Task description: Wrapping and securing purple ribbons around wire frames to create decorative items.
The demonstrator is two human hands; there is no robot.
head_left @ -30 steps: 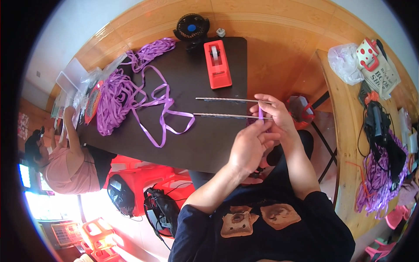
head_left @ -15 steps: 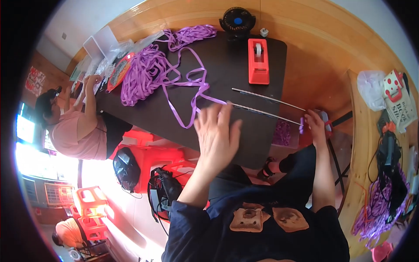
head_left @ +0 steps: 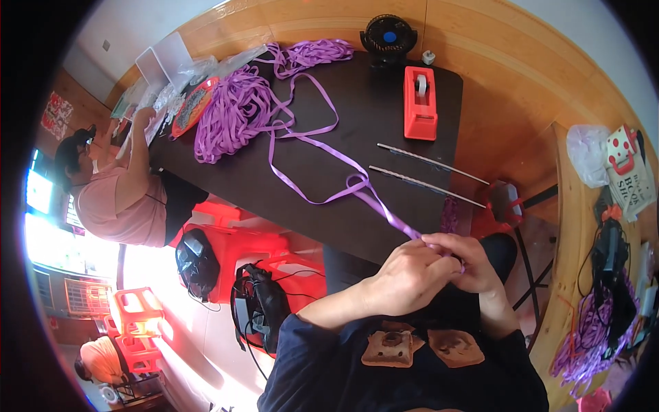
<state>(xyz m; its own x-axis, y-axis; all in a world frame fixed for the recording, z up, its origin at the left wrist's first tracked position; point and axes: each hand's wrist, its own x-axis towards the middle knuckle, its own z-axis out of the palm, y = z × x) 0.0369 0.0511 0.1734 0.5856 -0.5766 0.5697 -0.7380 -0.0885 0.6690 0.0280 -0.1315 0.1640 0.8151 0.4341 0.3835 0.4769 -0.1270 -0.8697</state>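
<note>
In front of my lap, just off the table's near edge, my two hands meet around a purple ribbon point(head_left: 398, 221). My left hand point(head_left: 412, 276) is closed on it, knuckles up. Pressed against it, my right hand point(head_left: 472, 262) also grips the ribbon, and a bit of purple shows by its fingers. The exact pinch is hidden. From my hands the ribbon runs taut up and left, through a loop, to a large heap of purple ribbon point(head_left: 233, 113). Two thin metal rods point(head_left: 429, 185) reach over the table's right side, side by side, beyond my hands.
A red tape dispenser point(head_left: 420, 113) and a black fan point(head_left: 388, 38) stand at the back of the dark table point(head_left: 364, 96). Right of it is a wooden bench point(head_left: 559, 275) with bags and more ribbon. A co-worker point(head_left: 117, 202) sits at the left. Red stools point(head_left: 240, 244) hold black bags.
Both hands have come together in front of my lap, drawing the ribbon toward me. My right hand has left the rod ends, and the purple bit there is gone. My left hand has closed.
</note>
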